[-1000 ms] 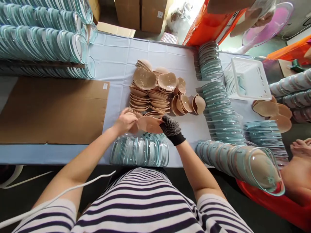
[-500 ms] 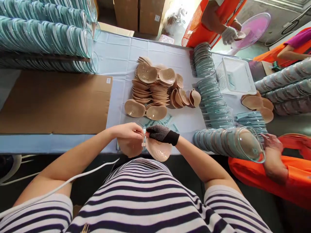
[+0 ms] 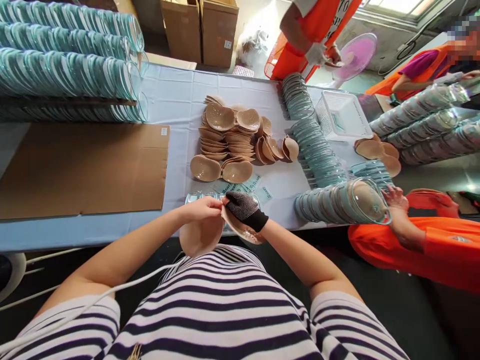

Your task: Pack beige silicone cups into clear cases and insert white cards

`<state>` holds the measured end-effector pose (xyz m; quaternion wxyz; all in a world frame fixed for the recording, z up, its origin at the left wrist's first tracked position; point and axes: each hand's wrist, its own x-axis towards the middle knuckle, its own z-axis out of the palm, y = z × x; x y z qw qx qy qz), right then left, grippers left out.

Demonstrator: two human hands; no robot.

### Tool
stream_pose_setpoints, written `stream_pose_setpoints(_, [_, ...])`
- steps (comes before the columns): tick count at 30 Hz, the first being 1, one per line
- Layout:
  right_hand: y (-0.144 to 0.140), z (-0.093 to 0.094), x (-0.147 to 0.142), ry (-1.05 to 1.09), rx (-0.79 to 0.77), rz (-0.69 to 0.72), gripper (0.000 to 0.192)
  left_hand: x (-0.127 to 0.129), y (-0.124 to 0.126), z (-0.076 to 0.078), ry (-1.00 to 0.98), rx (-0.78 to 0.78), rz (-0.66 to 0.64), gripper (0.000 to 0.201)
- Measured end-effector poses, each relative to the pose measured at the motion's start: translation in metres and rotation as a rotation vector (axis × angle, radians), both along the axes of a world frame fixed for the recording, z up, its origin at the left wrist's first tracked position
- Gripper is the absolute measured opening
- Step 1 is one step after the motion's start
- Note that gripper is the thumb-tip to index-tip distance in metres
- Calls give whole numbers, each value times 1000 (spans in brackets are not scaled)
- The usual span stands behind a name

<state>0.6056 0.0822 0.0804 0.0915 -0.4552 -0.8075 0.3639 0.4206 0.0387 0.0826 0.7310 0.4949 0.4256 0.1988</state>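
Note:
My bare left hand (image 3: 206, 208) pinches the inner edge of a beige stick-on bra cup (image 3: 200, 235) at the table's front edge. Opposite it, my right hand (image 3: 242, 207), in a black dotted fingerless glove, grips the other bra cup (image 3: 245, 232), which is tilted. Fingertips meet where the two cups come together, and they hide the join. A clear plastic case (image 3: 195, 197) shows partly behind my left hand. Just beyond my hands lie several small printed packets (image 3: 240, 186). Farther back, beige bras are stacked in a pile (image 3: 228, 142).
Rows of clear cases (image 3: 67, 75) stand at left behind a cardboard sheet (image 3: 86, 170). More stacked cases (image 3: 318, 150) line the right, near a white basket (image 3: 343, 115). A co-worker's hand (image 3: 397, 200) is beside the front-right stack. Other people in orange vests work beyond.
The two cups have swung toward each other, the right one tilting on edge, and my fingers have come together at the join. The camera view has shifted slightly.

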Motion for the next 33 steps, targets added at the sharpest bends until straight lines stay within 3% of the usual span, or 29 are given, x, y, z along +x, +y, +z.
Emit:
stream_pose_setpoints(4, [6, -4, 13, -55, -5, 63, 22, 2, -2, -3, -41, -18, 4, 26])
stream_pose_setpoints(7, [-9, -6, 24, 105, 75, 44, 22, 5, -7, -10, -46, -87, 26, 30])
stream_pose_setpoints(10, [-34, -8, 29, 252, 212, 96, 32, 8, -10, -16, -102, -169, 115, 33])
stream_pose_setpoints(13, [-48, -11, 27, 160, 343, 106, 31, 10, -8, -15, -147, -193, 144, 32])
stream_pose_setpoints(17, [-42, -14, 25, 37, 445, 104, 32, 17, -6, -13, -229, -319, 250, 26])
stream_pose_setpoints(21, [-30, -21, 25, 37, 385, 63, 32, 34, -8, -18, -331, -422, 421, 24])
stream_pose_setpoints(26, [-31, -51, 9, 161, 199, -226, 29, 54, -12, -30, -421, -408, 693, 21])
stream_pose_setpoints(28, [-34, -62, 3, 178, 143, -301, 26, 55, -12, -38, -370, -341, 719, 21])
stream_pose_setpoints(31, [-35, -67, 1, 96, 131, -295, 23, 50, -10, -46, -210, -196, 675, 23])
stream_pose_setpoints(33, [-33, -62, 5, 0, 191, -220, 23, 45, -8, -48, -155, -270, 627, 26])
